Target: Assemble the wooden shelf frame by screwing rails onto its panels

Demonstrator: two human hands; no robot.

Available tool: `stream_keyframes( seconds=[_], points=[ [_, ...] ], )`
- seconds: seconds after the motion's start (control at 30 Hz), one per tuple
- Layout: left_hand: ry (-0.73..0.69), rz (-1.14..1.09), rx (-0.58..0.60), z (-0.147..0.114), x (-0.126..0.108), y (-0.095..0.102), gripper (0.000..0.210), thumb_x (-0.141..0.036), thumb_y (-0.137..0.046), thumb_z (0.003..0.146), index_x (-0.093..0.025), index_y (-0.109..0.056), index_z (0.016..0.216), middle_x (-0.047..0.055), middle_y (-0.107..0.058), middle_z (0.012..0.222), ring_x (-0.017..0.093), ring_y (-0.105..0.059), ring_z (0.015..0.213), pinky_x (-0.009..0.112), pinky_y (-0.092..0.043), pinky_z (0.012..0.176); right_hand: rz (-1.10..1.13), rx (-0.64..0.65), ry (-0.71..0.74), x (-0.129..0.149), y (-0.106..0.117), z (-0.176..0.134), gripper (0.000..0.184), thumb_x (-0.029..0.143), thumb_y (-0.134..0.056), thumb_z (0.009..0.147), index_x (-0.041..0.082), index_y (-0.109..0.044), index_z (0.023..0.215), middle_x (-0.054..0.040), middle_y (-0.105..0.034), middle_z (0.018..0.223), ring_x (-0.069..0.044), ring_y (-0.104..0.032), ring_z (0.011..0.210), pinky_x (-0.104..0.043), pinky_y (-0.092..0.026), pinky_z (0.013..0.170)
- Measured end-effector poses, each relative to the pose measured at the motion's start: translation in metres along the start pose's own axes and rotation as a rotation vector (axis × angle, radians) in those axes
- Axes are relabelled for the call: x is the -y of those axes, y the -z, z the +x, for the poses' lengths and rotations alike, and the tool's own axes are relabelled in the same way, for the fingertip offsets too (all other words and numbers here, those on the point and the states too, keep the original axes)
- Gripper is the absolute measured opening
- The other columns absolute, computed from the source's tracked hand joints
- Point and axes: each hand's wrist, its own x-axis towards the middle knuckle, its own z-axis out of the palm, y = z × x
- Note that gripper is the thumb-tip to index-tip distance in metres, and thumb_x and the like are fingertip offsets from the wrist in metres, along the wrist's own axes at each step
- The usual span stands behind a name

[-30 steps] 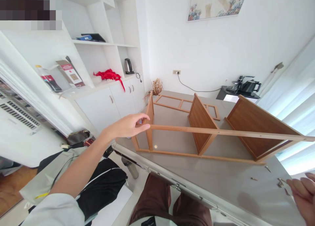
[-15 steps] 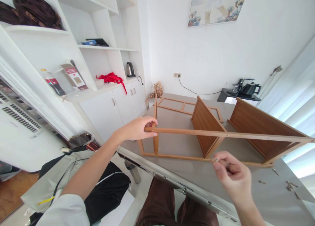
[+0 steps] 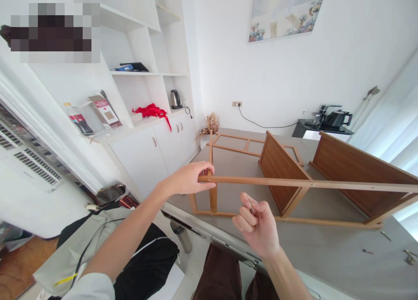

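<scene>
My left hand is closed round the left end of a long wooden rail, at the corner of a wooden shelf frame. The frame lies on its side on a grey table. Two brown shelf boards, a middle one and a right one, stand upright between its rails. In front of the near rail is my right hand, its thumb and index finger pinching a small brass-coloured screw, apart from the wood. Several loose screws lie on the table at the right.
A flat wooden frame lies at the table's back. Beyond it, a black kettle stands on a small cabinet. Clothes and a bag are piled at my left, below white shelving. A cylindrical bin stands beside the table.
My right hand has moved left along the frame and turned upward, still pinching the screw. My left hand keeps its hold on the corner. The view has shifted slightly.
</scene>
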Motion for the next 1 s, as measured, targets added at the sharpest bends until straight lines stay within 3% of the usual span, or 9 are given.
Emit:
stream_keyframes(
  seconds=[0.1,0.23,0.3,0.4,0.57,0.67,0.77,0.9,1.0],
  points=[
    [0.036,0.003,0.009,0.0,0.001,-0.001,0.037,-0.056,-0.065,0.086,-0.025,-0.059,0.105,-0.001,-0.062,0.086,0.016,-0.054,0.071,0.028,-0.042,0.067,-0.512,-0.179,0.012,-0.007,0.038,-0.012,0.024,0.045,-0.047,0.088,0.025,-0.038,0.078,0.0138,-0.014,0.052,-0.008,-0.009,0.045,-0.023,-0.017,0.046],
    [0.067,0.017,0.021,0.001,0.002,-0.003,0.039,-0.058,-0.064,0.086,-0.025,-0.059,0.106,-0.002,-0.061,0.083,0.015,-0.053,0.068,0.027,-0.041,0.065,-1.82,-0.342,-0.102,-0.002,0.096,-0.035,0.008,0.027,-0.049,0.09,0.021,-0.053,0.088,0.0058,-0.049,0.057,-0.011,-0.044,0.051,-0.023,-0.026,0.055],
    [0.07,0.027,0.021,0.001,0.002,-0.004,0.041,-0.06,-0.064,0.085,-0.025,-0.059,0.106,-0.002,-0.061,0.083,0.015,-0.054,0.069,0.027,-0.042,0.066,-2.025,-0.302,-0.182,0.006,0.117,-0.048,0.007,0.022,-0.054,0.089,0.02,-0.059,0.092,0.0005,-0.061,0.063,-0.015,-0.056,0.058,-0.025,-0.027,0.058],
    [0.095,0.042,0.023,0.002,0.003,-0.005,0.044,-0.063,-0.063,0.084,-0.025,-0.059,0.107,-0.003,-0.061,0.081,0.015,-0.054,0.066,0.026,-0.041,0.064,-2.111,-0.226,-0.248,0.017,0.132,-0.061,0.013,0.024,-0.053,0.094,0.019,-0.064,0.097,-0.0045,-0.068,0.068,-0.02,-0.065,0.067,-0.027,-0.029,0.061],
    [0.142,0.063,0.023,0.001,0.003,-0.006,0.047,-0.066,-0.063,0.083,-0.025,-0.059,0.106,-0.003,-0.061,0.076,0.014,-0.053,0.063,0.025,-0.04,0.061,-2.181,-0.185,-0.29,0.03,0.132,-0.068,0.023,0.029,-0.047,0.101,0.024,-0.065,0.115,-0.005,-0.075,0.082,-0.022,-0.071,0.079,-0.026,-0.033,0.065],
    [0.139,0.077,0.02,0.001,0.002,-0.006,0.047,-0.066,-0.062,0.083,-0.025,-0.059,0.106,-0.003,-0.061,0.075,0.014,-0.053,0.063,0.025,-0.04,0.061,-2.189,-0.251,-0.308,0.032,0.126,-0.074,0.026,0.027,-0.043,0.102,0.025,-0.062,0.119,-0.0031,-0.075,0.082,-0.021,-0.072,0.078,-0.025,-0.034,0.064],
    [0.127,0.076,0.024,0.001,0.002,-0.006,0.048,-0.067,-0.062,0.083,-0.024,-0.059,0.105,-0.003,-0.061,0.076,0.015,-0.053,0.064,0.025,-0.04,0.062,-2.19,-0.346,-0.343,0.026,0.118,-0.078,0.029,0.038,-0.041,0.104,0.023,-0.065,0.107,-0.0043,-0.074,0.078,-0.022,-0.072,0.076,-0.026,-0.036,0.062],
    [0.122,0.07,0.012,0.002,0.002,-0.005,0.047,-0.067,-0.062,0.083,-0.024,-0.059,0.104,-0.003,-0.059,0.075,0.014,-0.052,0.063,0.025,-0.04,0.063,-2.205,-0.489,-0.417,0.008,0.109,-0.071,0.054,0.058,-0.037,0.102,0.018,-0.069,0.088,-0.0141,-0.073,0.079,-0.029,-0.073,0.079,-0.03,-0.042,0.063],
    [0.101,0.058,0.005,0.001,0.001,-0.005,0.045,-0.065,-0.062,0.084,-0.024,-0.059,0.103,-0.003,-0.058,0.078,0.014,-0.052,0.065,0.026,-0.041,0.064,-2.213,-0.544,-0.463,-0.004,0.106,-0.06,0.053,0.049,-0.037,0.103,0.013,-0.072,0.087,-0.0214,-0.074,0.085,-0.033,-0.074,0.083,-0.034,-0.046,0.066]
  ],
)
